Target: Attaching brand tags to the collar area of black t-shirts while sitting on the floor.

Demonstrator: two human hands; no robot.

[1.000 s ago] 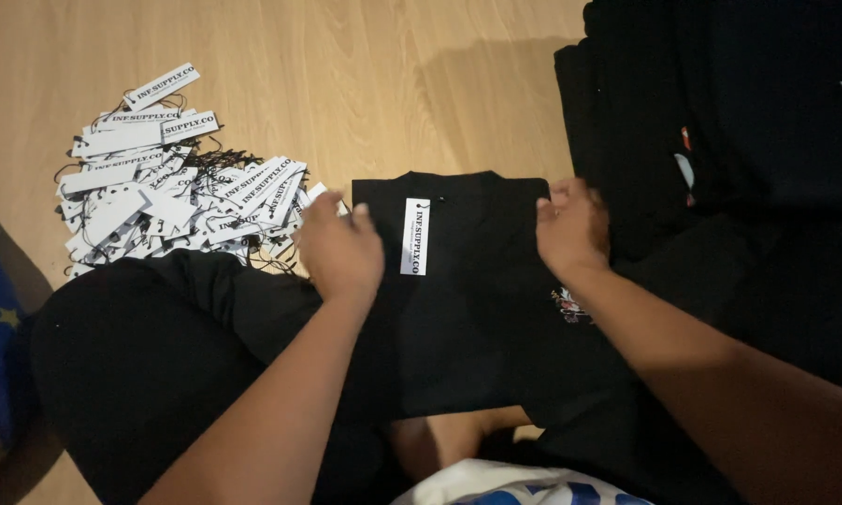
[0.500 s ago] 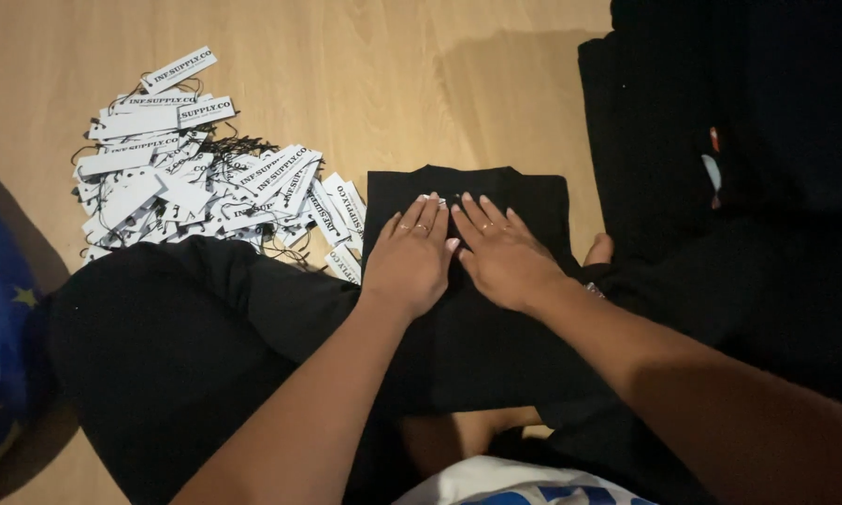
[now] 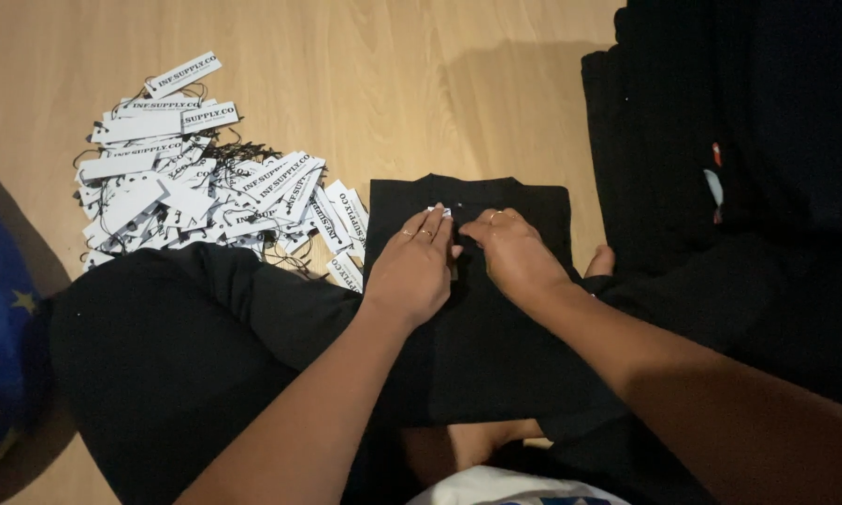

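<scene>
Both hands — left hand [image 3: 411,271], right hand [image 3: 512,254] — had closed together on the folded black shirt [image 3: 533,201], covering its white tag [image 3: 443,212]; smoothing gave way to tag-fastening

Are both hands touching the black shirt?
Touching. The head view shows the left hand and right hand lying flat on the folded black shirt, no gap.

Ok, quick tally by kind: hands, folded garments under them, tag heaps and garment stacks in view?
Hands: 2, left hand and right hand
Folded black garment under the hands: 1
Heap of white hang tags: 1
Stack of black garments: 1
Total: 5
</scene>
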